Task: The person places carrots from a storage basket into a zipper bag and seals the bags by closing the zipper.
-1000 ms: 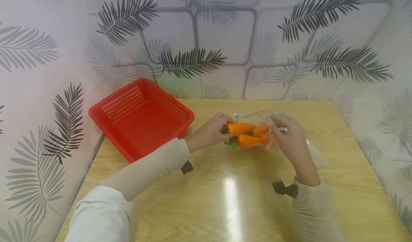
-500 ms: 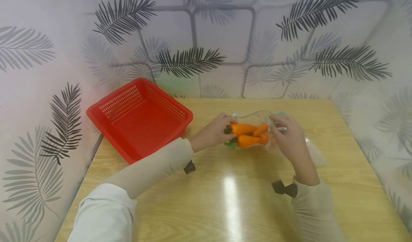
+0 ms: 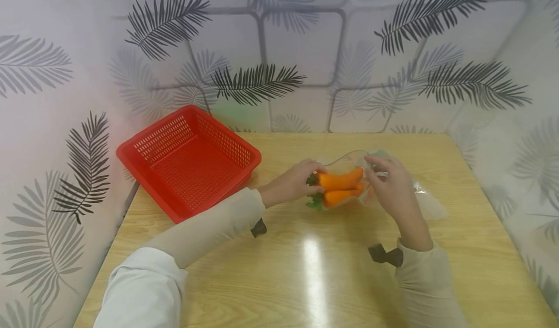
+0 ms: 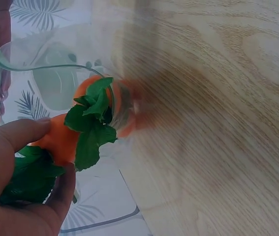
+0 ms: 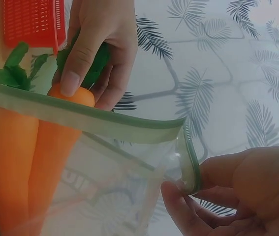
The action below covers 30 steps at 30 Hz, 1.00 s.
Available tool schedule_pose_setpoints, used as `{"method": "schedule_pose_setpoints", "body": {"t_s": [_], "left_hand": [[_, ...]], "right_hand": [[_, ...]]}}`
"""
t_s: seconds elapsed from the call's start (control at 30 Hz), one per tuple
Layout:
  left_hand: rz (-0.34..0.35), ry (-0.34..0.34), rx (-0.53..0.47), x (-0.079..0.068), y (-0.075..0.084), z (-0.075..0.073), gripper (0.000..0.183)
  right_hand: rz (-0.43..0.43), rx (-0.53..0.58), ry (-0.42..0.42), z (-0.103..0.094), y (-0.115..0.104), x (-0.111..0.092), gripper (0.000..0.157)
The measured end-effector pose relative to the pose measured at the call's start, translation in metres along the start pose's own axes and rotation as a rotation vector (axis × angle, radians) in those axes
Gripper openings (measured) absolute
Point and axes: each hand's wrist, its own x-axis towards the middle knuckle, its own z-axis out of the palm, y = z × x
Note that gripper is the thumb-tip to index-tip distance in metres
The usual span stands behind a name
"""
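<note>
Two orange toy carrots (image 3: 338, 187) with green leafy tops lie partly inside a clear zip bag (image 3: 384, 182) on the wooden table (image 3: 305, 270). My left hand (image 3: 291, 182) grips the leafy end of the upper carrot (image 4: 60, 140), thumb on its orange body (image 5: 65, 91). My right hand (image 3: 388, 182) pinches the green-edged rim of the bag (image 5: 191, 167) and holds its mouth open. In the right wrist view both carrots (image 5: 26, 162) reach down into the bag, side by side.
A red perforated plastic basket (image 3: 188, 158) stands with nothing in it at the table's back left corner. Leaf-patterned walls close in the table on three sides. Bare wood lies in front of my hands.
The upper carrot has slid right, deeper into the bag, and my left hand followed it. The right hand has kept its hold on the rim.
</note>
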Motion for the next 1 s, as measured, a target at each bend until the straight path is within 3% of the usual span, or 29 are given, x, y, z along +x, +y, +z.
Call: {"method": "schedule_pose_setpoints", "body": {"t_s": [0.23,0.5,0.7,1.0], "left_hand": [[0.016,0.011,-0.004,0.003,0.002,0.007,0.042],[0.069,0.001,0.063,0.007,0.000,0.014,0.049],[0.081,0.019,0.115,0.000,-0.004,0.009,0.056],[0.043,0.083,0.029,-0.008,-0.014,-0.002,0.043]], "right_hand": [[-0.002,-0.012,0.001,-0.001,-0.001,0.000,0.030],[-0.015,-0.005,0.007,-0.001,0.000,-0.002,0.030],[0.014,-0.002,-0.002,-0.004,0.000,-0.004,0.031],[-0.003,-0.009,0.010,-0.007,0.004,-0.005,0.031]]}}
